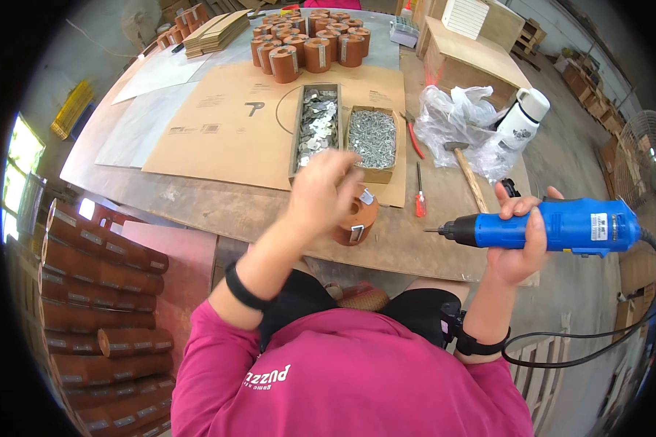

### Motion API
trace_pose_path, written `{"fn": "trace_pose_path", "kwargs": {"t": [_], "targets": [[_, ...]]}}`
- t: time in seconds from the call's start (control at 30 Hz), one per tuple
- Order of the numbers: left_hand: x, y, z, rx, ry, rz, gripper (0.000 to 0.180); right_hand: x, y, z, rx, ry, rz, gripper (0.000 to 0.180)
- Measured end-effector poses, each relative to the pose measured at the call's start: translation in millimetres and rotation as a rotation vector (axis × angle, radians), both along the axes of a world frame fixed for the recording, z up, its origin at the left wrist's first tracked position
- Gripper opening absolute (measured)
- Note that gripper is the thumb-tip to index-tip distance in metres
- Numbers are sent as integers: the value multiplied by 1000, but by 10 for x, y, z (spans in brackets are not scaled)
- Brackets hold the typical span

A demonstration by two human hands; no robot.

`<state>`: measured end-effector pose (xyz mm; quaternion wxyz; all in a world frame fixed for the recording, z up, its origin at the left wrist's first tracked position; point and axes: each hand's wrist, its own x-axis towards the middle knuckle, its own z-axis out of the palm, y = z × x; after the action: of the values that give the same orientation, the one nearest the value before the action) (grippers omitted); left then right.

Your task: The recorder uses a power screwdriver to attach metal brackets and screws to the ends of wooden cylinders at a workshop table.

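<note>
My right hand (519,240) is wrapped round a blue electric screwdriver (561,224), its black nose and thin bit pointing left above the table's front edge. My left hand (321,191) hovers over a short orange-brown cylinder (358,218), with its fingers curled together. Their tips are slightly blurred, and anything small between them does not show. That cylinder stands upright near the table edge, partly covered by the hand, with small metal plates on it. Just beyond lie a long tray of flat metal pieces (319,120) and a cardboard box of screws (372,138).
A red-handled screwdriver (420,202), pliers (415,138), a hammer (468,175), a plastic bag (452,116) and a white flask (521,120) lie or stand right. Several finished-looking cylinders (317,54) stand at the back. Brown rolls (98,273) are stacked lower left. The tool's black cable (598,336) loops right.
</note>
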<state>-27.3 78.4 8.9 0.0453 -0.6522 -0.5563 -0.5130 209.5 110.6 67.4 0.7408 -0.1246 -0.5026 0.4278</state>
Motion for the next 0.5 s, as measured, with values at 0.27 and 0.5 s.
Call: {"fn": "trace_pose_path", "kwargs": {"t": [0.27, 0.5], "targets": [[708, -676, -643, -478, 152, -198, 24, 70, -62, -393, -131, -138, 13, 48], [767, -557, -882, -681, 562, 53, 29, 181, -100, -459, -150, -122, 7, 48]]}}
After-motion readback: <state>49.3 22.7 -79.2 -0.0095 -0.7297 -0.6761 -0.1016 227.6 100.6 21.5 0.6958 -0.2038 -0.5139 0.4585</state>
